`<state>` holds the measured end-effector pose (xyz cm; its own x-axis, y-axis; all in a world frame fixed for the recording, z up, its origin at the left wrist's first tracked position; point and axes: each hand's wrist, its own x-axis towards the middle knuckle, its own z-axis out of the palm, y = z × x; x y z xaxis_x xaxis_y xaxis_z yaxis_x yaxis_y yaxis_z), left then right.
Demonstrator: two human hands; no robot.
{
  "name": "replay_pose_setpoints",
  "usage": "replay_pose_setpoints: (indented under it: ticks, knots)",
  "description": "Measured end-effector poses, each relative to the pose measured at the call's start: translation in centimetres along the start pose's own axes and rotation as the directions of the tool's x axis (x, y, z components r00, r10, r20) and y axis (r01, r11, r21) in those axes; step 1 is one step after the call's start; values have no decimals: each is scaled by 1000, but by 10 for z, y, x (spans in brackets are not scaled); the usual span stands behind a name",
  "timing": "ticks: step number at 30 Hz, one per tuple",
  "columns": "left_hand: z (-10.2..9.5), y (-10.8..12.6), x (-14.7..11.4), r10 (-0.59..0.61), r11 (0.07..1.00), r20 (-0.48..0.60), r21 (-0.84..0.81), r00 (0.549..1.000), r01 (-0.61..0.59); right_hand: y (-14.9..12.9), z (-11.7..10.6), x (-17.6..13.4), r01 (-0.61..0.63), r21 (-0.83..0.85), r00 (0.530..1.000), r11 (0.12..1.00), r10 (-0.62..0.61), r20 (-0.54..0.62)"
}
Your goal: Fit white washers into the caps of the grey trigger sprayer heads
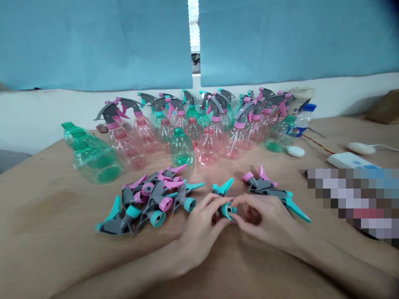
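Spray head (230, 211) with a turquoise collar sat between the person's two hands, near the front middle of the worktop (46, 261), its hollow end turned toward the wearer. The left hand (202, 218) had its grip closed around that piece from the side, while the right hand (264, 216) pinched the collar's rim between thumb and fingertip. Whether the piece touched the wood could not be told. A turquoise trigger (225, 186) stuck up just beyond the fingers.

To the left lay a loose pile of grey sprayers (152, 199) with pink or turquoise collars; to the right, two more sprayers (262, 187) lay together behind the right hand. Farther back stood headless pink bottles (208, 151), a headless green bottle (182, 151) and, behind these, bottles fitted with sprayers (215, 122). Green bottles (96, 164) leaned at far left. A blue-capped drink bottle (301, 126) stood at right, before the blue curtain (93, 45).
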<state>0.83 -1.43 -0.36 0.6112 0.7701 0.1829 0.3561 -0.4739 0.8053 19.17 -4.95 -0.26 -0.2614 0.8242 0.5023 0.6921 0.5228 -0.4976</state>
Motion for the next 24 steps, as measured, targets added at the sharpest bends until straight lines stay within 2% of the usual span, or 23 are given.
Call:
replay_pose_setpoints:
  ticks: [7, 15, 24]
  knots:
    - [1, -1, -2, 7, 998, -3, 63, 1000, -7, -1, 3, -2, -24, -1, 1000, 1000, 24, -12]
    - [1, -1, 0, 54, 997, -3, 54, 999, -54, 1, 12, -7, -76, -2, 995, 997, 76, -61]
    - [0, 1, 2, -24, 999, -13, -37, 1000, 23, -1, 11, -5, -29, 15, 997, 999, 30, -75]
